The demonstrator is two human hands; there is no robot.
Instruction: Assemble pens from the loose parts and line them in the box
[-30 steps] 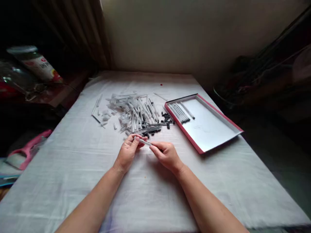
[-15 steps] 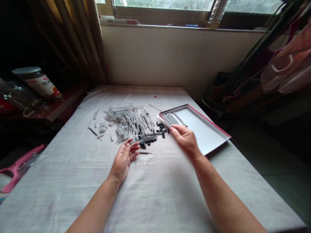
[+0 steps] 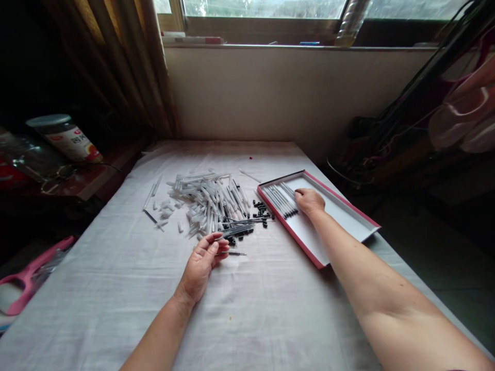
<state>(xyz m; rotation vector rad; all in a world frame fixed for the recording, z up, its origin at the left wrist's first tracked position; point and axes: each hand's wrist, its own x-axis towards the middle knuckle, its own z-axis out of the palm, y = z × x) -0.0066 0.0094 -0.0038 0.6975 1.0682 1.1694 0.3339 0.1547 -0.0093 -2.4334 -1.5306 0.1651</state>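
Note:
My right hand (image 3: 310, 201) is over the shallow box lid (image 3: 344, 206) with red sides and a white inside. Its fingers are closed on a pen (image 3: 288, 189), lying at a slant beside a row of similar pens (image 3: 279, 201) with dark tips. My left hand (image 3: 207, 262) rests near the front of the pile, fingers loosely curled and apart, nothing visible in them. Just beyond its fingertips lie thin dark refills (image 3: 238, 229), and a single refill (image 3: 237, 253) sits beside them. Clear pen barrels (image 3: 211, 198) form a heap behind.
Small black caps (image 3: 260, 208) are scattered between heap and lid. White caps (image 3: 165, 210) and a few loose barrels lie left. A pink-handled item (image 3: 27, 278) is at the left edge, a jar (image 3: 67, 136) on a side surface. A wall and window stand behind the table.
My right hand has carried the pen right and lowered it into the box lid beside the row. My left hand stays by the refills, fingers slightly more curled. The view has shifted a little.

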